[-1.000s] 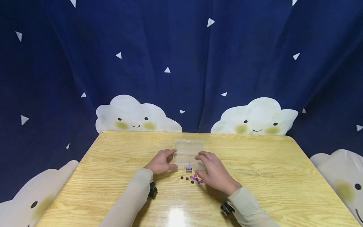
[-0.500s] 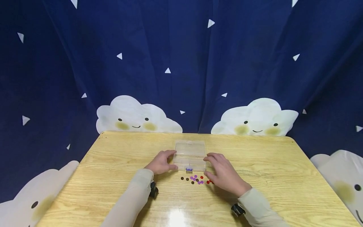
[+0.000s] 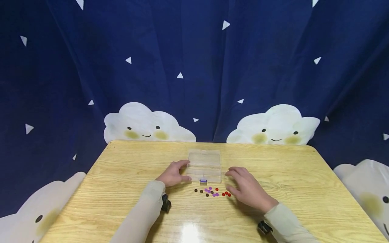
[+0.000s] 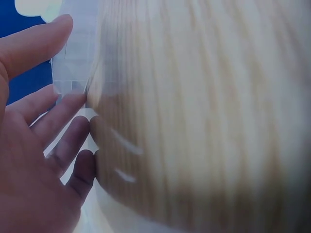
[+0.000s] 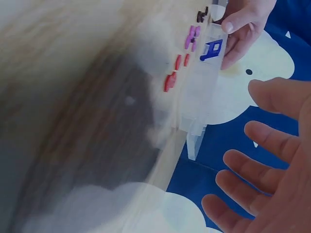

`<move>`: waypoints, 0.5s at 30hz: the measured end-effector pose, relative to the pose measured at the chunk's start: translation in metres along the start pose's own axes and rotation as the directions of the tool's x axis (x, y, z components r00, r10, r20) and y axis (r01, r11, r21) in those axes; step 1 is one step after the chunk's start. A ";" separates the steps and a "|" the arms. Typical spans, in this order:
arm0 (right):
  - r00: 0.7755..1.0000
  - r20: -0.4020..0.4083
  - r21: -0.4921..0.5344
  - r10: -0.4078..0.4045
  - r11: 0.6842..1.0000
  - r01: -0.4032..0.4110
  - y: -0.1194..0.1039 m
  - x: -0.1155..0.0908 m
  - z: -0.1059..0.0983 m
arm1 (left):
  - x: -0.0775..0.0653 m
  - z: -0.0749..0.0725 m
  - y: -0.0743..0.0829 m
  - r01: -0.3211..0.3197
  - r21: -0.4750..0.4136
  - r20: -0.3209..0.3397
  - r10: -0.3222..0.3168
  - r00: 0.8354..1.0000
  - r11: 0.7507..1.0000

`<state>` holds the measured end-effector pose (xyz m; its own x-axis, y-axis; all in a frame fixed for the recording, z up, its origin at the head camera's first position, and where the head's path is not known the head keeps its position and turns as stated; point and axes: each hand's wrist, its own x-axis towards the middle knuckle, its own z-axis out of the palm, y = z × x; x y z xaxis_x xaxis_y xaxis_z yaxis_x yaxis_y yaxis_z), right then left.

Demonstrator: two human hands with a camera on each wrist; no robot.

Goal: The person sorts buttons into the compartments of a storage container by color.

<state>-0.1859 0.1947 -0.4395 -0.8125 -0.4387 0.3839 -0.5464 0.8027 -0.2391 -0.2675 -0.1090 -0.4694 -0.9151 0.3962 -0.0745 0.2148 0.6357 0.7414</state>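
We've got the clear box (image 3: 211, 176) on the counter (image 3: 136, 155), long axis left-right. Left hand (image 3: 172, 173): fingers spread at its left end. Right hand (image 3: 248, 189): fingers apart, empty, nearer red pieces (image 3: 226, 193) just left.

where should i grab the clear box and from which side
Probably at its right end, coming from the right: the box lies flat with that end untouched, the left hand at the other, the open lid behind and beads in front.
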 end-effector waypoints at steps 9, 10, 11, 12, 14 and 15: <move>0.998 0.005 -0.042 -0.056 0.998 0.056 0.010 -0.011 0.002 | 0.001 -0.001 0.000 0.016 0.020 0.015 -0.016 1.000 1.000; 0.998 0.006 -0.044 -0.058 0.997 0.058 0.010 -0.011 0.002 | 0.001 -0.001 0.001 0.018 0.018 0.015 -0.018 1.000 1.000; 0.998 0.007 -0.044 -0.062 0.997 0.062 0.011 -0.012 0.003 | 0.001 -0.002 0.001 0.025 0.014 0.017 -0.025 1.000 1.000; 0.998 0.010 -0.043 -0.063 0.997 0.063 0.011 -0.012 0.003 | 0.002 -0.002 0.001 0.027 0.011 0.019 -0.027 0.999 1.000; 0.998 0.020 -0.040 -0.065 0.997 0.065 0.012 -0.012 0.003 | 0.002 -0.002 0.001 0.031 0.005 0.024 -0.031 0.999 1.000; 0.998 0.028 -0.038 -0.065 0.997 0.066 0.012 -0.012 0.002 | 0.002 -0.002 0.001 0.030 0.005 0.026 -0.030 0.999 1.000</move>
<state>-0.1831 0.2087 -0.4491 -0.7807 -0.5008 0.3738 -0.5906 0.7868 -0.1795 -0.2702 -0.1092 -0.4676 -0.9120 0.3940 -0.1144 0.1888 0.6506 0.7355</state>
